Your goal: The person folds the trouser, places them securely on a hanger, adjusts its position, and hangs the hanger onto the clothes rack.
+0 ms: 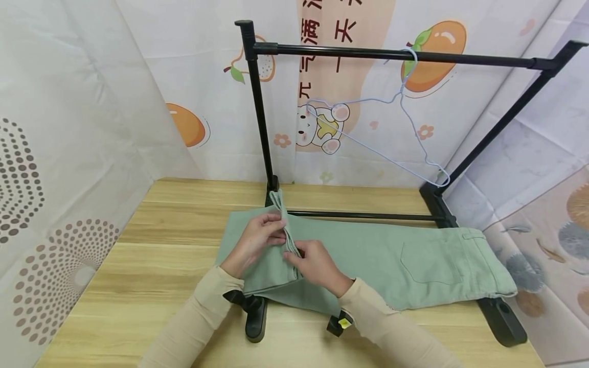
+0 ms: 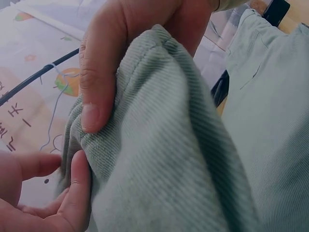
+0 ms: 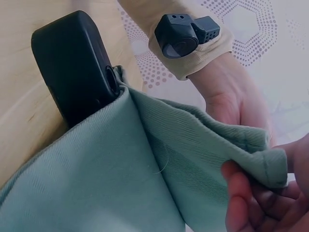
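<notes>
Pale green jeans (image 1: pixel 359 250) lie lengthwise across the base of a black rack, folded in half, with a back pocket and waistband at the right. Their leg end (image 1: pixel 271 266) is folded back over itself at the left, its hem raised. My left hand (image 1: pixel 259 240) holds the upper part of that raised edge; in the left wrist view its thumb and fingers stand at either side of the cloth. My right hand (image 1: pixel 317 263) pinches the lower corner of the hem, also seen in the right wrist view, where the jeans (image 3: pixel 91 169) partly hide the left hand (image 3: pixel 236 104).
The black rack (image 1: pixel 322 51) stands on the wooden table (image 1: pixel 175 255), its feet partly under the jeans. A light blue wire hanger (image 1: pixel 377 99) hangs from its top bar. Printed curtains (image 1: pixel 207 92) enclose the table at the back and sides.
</notes>
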`<state>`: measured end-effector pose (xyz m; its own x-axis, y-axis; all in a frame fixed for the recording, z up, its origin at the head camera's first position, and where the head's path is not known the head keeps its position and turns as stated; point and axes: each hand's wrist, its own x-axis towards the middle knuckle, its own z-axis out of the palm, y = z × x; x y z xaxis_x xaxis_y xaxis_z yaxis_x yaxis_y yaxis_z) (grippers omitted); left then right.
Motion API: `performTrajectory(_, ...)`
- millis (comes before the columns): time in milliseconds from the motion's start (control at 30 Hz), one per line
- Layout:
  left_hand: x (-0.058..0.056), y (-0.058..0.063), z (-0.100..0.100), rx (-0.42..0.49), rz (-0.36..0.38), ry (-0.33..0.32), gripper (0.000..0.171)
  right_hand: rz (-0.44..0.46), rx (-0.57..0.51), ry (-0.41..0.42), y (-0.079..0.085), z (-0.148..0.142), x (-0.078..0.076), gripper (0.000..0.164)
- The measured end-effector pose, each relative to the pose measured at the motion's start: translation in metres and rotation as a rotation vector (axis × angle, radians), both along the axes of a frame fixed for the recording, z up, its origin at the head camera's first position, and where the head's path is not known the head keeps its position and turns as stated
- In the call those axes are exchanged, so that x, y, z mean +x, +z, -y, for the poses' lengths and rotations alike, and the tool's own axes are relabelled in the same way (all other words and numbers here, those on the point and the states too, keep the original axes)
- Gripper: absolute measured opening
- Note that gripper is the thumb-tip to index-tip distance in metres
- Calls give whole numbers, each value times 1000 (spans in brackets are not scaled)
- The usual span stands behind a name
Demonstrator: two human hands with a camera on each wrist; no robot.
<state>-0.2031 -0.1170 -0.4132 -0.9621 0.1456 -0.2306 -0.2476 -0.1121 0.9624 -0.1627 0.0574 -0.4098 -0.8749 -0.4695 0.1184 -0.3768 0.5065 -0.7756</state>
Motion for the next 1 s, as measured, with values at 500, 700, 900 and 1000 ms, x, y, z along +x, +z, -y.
performTrajectory(500,27,-1,18,-407,-332,-188,32,134,-53,-81,22,-18,-23,43)
performTrajectory(700,48,-3,25,-546,-460,-261,42,172,-97,-113,25,-22,-25,33)
performTrajectory(900,70,-10,32,-879,-572,-318,67,187,-189,-149,32,-26,-25,29)
performTrajectory(1000,80,-18,37,-1068,-627,-335,77,197,-216,-155,36,-30,-25,42)
